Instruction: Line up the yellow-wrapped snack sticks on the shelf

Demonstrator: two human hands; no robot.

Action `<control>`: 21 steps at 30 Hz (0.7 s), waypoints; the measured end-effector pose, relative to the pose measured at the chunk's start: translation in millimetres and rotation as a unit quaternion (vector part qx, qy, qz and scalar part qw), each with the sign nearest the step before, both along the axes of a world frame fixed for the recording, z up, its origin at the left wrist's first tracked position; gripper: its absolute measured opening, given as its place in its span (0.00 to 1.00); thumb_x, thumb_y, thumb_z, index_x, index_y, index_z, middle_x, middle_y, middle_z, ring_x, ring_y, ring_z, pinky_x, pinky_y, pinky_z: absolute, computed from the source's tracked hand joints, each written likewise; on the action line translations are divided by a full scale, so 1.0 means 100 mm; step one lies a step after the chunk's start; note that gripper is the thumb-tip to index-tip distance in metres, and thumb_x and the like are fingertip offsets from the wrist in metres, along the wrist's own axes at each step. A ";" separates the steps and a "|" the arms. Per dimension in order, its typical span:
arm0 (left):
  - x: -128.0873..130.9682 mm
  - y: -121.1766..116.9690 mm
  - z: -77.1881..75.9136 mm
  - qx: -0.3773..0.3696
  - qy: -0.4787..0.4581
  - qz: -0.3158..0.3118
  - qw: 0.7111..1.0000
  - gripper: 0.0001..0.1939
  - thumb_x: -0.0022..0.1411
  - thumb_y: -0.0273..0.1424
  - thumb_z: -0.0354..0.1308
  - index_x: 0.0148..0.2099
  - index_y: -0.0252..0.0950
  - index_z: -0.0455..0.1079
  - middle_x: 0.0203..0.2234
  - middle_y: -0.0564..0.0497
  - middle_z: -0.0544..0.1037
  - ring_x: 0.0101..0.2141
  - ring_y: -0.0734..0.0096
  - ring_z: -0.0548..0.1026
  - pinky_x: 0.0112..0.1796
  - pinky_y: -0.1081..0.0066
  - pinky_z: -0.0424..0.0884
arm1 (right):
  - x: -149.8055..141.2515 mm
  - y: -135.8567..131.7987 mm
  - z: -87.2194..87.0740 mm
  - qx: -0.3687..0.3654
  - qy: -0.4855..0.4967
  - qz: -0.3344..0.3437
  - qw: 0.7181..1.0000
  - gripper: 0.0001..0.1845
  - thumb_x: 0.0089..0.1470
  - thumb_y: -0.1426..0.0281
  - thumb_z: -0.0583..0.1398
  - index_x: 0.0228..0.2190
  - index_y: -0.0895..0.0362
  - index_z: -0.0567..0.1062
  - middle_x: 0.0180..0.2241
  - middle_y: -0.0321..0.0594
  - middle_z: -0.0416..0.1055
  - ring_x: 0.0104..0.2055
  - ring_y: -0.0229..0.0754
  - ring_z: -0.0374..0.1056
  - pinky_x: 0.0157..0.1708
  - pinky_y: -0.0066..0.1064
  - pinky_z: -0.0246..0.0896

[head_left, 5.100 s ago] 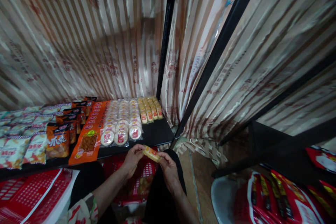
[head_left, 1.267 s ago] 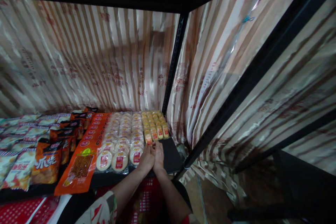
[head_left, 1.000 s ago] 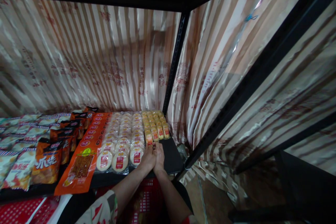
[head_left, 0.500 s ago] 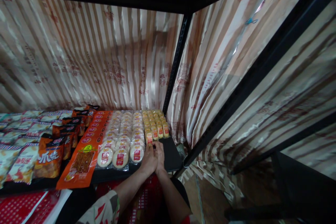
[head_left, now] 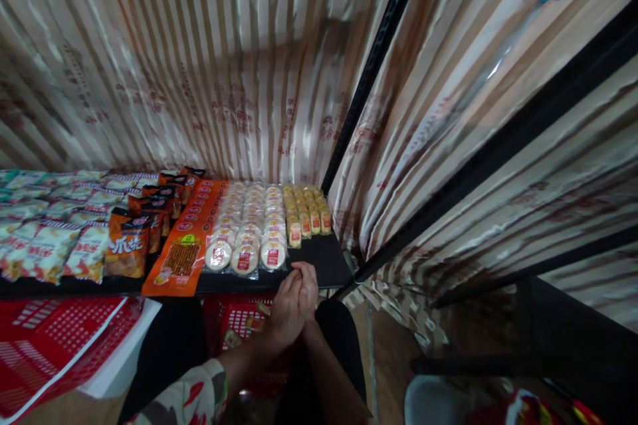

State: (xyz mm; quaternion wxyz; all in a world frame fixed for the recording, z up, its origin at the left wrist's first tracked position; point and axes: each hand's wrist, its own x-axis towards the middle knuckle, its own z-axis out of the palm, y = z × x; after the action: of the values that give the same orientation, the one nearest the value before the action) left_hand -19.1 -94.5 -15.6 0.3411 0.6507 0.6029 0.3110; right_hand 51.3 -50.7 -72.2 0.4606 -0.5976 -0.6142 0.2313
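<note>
My left hand (head_left: 286, 309) and my right hand (head_left: 309, 285) are pressed together just off the front edge of the black shelf (head_left: 323, 265). Both look closed, with the right fingers bent over at the top. Whatever lies between them, if anything, is hidden. Nearest to them on the shelf are rows of small yellow wrapped snack packs (head_left: 294, 232), one standing forward at the left. Round white wrapped crackers (head_left: 273, 252) stand in rows left of these. Below my wrists a red basket (head_left: 239, 309) holds a few small yellow packs (head_left: 232, 339).
An orange bag of stick snacks (head_left: 182, 259), orange-black bags (head_left: 128, 246) and white snack bags (head_left: 87, 252) fill the shelf leftward. A black post (head_left: 369, 86) rises at the back corner before striped curtains (head_left: 259, 33). Another red basket (head_left: 60, 339) stands lower left.
My hands have drawn back from the front yellow pack to off the shelf edge, still together. The view has tilted down, and the basket under my arms shows more.
</note>
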 end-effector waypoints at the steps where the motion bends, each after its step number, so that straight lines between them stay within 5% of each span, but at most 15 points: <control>1: -0.04 -0.08 -0.08 0.030 0.025 -0.018 0.999 0.24 0.61 0.30 0.37 0.56 0.30 0.59 0.55 0.43 0.63 0.57 0.65 0.57 0.58 0.67 0.50 | -0.02 -0.09 -0.01 0.005 0.001 0.005 1.000 0.15 0.45 0.74 0.48 0.33 0.54 0.71 0.35 0.41 0.67 0.41 0.42 0.63 0.43 0.33 0.59; 8: -0.39 -0.58 -0.55 0.064 0.061 -0.076 0.993 0.20 0.63 0.33 0.37 0.50 0.33 0.64 0.51 0.42 0.66 0.52 0.65 0.61 0.55 0.64 0.56 | -0.18 -0.70 -0.28 -0.013 -0.018 0.056 0.998 0.13 0.47 0.73 0.49 0.29 0.53 0.72 0.31 0.38 0.70 0.38 0.42 0.64 0.43 0.35 0.60; 14: -0.63 -0.67 -0.92 -0.065 0.049 -0.062 0.995 0.21 0.63 0.34 0.36 0.45 0.35 0.68 0.46 0.43 0.70 0.48 0.66 0.66 0.53 0.64 0.59 | -0.42 -0.82 -0.66 -0.168 -0.029 0.145 0.975 0.16 0.49 0.72 0.48 0.27 0.56 0.75 0.25 0.39 0.72 0.35 0.41 0.68 0.40 0.32 0.62; 21: -1.03 -0.62 -1.35 -0.222 0.072 -0.053 0.971 0.13 0.57 0.33 0.46 0.39 0.38 0.70 0.40 0.43 0.76 0.44 0.64 0.71 0.48 0.66 0.63 | -0.55 -0.83 -1.00 -0.267 -0.104 0.118 0.951 0.09 0.41 0.73 0.57 0.14 0.56 0.73 0.16 0.41 0.71 0.24 0.42 0.69 0.27 0.29 0.62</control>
State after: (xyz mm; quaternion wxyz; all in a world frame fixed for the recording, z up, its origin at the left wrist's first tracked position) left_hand -122.1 -156.5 -150.3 0.4485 0.6102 0.6449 0.1028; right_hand -3.6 -133.9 -172.1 0.1872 -0.6428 -0.6406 0.3760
